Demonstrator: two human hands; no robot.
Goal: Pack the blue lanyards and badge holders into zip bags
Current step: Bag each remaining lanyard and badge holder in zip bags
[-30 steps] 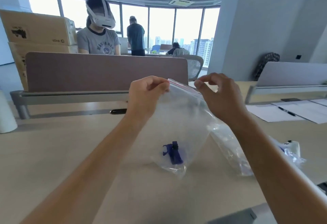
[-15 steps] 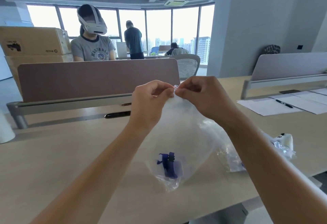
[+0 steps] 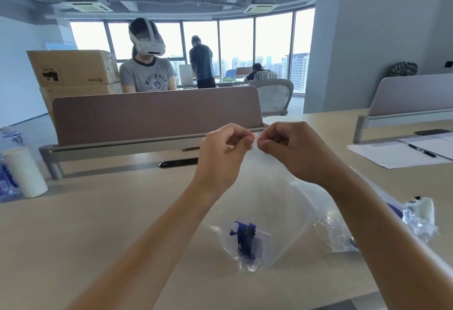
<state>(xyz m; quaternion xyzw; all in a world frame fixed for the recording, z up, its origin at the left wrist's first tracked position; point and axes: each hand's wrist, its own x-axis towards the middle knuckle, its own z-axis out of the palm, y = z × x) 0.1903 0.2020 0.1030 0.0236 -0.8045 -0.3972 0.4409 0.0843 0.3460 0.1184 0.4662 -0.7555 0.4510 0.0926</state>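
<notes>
I hold a clear zip bag (image 3: 277,201) upright above the beige desk (image 3: 98,231). Both hands pinch its red-lined top seal at the same spot: my left hand (image 3: 225,155) from the left, my right hand (image 3: 291,152) from the right, fingertips almost touching. At the bag's bottom lies a folded blue lanyard (image 3: 244,238) with a clear badge holder beside it. The bag's lower corner rests on the desk.
More crinkled plastic bags with blue items (image 3: 407,216) lie at the right, partly behind my right arm. A white cylinder (image 3: 24,172) stands at the left. Papers and a pen (image 3: 416,150) lie at the far right. A grey divider (image 3: 157,116) runs across; a person with a headset stands behind it.
My right hand slid left along the bag's top until it met my left hand. The bag's mouth went from spread open to pinched together. The view tilted up.
</notes>
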